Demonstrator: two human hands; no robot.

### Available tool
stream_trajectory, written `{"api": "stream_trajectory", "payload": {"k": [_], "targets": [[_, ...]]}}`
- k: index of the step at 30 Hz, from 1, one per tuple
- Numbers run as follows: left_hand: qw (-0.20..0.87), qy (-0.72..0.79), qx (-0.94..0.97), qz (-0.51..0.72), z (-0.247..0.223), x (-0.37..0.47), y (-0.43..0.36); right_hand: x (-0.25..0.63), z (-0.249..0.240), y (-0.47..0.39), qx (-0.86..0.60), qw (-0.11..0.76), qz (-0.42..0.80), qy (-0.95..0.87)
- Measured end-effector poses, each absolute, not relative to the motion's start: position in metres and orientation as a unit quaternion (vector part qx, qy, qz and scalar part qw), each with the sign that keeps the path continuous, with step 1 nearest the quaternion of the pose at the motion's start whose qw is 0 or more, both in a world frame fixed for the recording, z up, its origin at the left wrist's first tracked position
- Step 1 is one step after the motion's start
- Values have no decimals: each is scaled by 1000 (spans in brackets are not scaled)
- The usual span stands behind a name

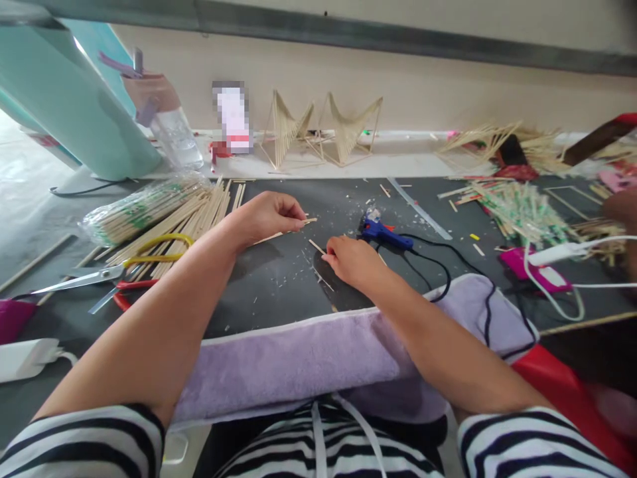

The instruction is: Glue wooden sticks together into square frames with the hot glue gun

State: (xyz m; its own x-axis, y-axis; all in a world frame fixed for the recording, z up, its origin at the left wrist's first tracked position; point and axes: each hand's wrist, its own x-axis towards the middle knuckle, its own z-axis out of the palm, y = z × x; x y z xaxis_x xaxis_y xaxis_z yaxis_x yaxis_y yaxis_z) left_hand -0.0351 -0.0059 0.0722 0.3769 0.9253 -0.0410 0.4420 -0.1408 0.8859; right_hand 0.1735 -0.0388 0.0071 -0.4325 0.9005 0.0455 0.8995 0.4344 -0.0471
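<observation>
My left hand (279,214) is closed in a pinch on a thin wooden stick (309,220), held just over the dark tabletop (279,292). Close by, my right hand (348,262) grips another short wooden stick (317,247) between thumb and fingers. The two sticks are apart. Right of my hands lies a blue glue gun (385,234) with a black cord, its nozzle end among whitish scraps. Beside my left forearm are a fan of loose wooden sticks (212,209) and scissors with yellow handles (164,247).
A plastic-wrapped stick bundle (144,206) lies left. Two stick models (348,129) stand along the wall near a phone (232,119) and water bottle (174,133). More sticks (522,209), a white charger (557,252) and cables are right. A lilac cloth (298,362) covers the front edge.
</observation>
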Motion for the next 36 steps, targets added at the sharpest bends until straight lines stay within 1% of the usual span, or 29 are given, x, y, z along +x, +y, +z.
{"api": "stream_trajectory", "payload": {"k": [4, 6, 7, 9, 12, 14, 16, 19, 24, 29, 36], "targets": [[439, 486, 702, 279, 71, -32, -6, 178, 13, -38, -570, 1, 19, -821], [442, 492, 692, 290, 72, -30, -7, 182, 18, -37, -588, 12, 29, -808], [444, 496, 686, 294, 72, -29, -8, 184, 20, -36, -599, 33, 44, -799], [447, 502, 677, 299, 74, -26, -11, 189, 22, -34, -610, 114, 111, -776], [452, 510, 666, 305, 77, -23, -14, 195, 25, -34, -566, 295, 215, -740], [454, 512, 659, 311, 78, -22, -15, 197, 26, -36, -515, 383, 223, -734], [454, 516, 653, 319, 78, -20, -15, 197, 27, -39, -478, 426, 199, -742], [449, 522, 646, 330, 77, -18, -16, 196, 28, -41, -459, 442, 148, -756], [443, 526, 644, 334, 77, -16, -17, 197, 27, -40, -461, 436, 72, -769], [439, 519, 655, 330, 77, -15, -18, 198, 24, -39, -435, 431, 59, -788], [440, 520, 656, 326, 79, -15, -19, 199, 24, -37, -456, 432, 62, -776]]}}
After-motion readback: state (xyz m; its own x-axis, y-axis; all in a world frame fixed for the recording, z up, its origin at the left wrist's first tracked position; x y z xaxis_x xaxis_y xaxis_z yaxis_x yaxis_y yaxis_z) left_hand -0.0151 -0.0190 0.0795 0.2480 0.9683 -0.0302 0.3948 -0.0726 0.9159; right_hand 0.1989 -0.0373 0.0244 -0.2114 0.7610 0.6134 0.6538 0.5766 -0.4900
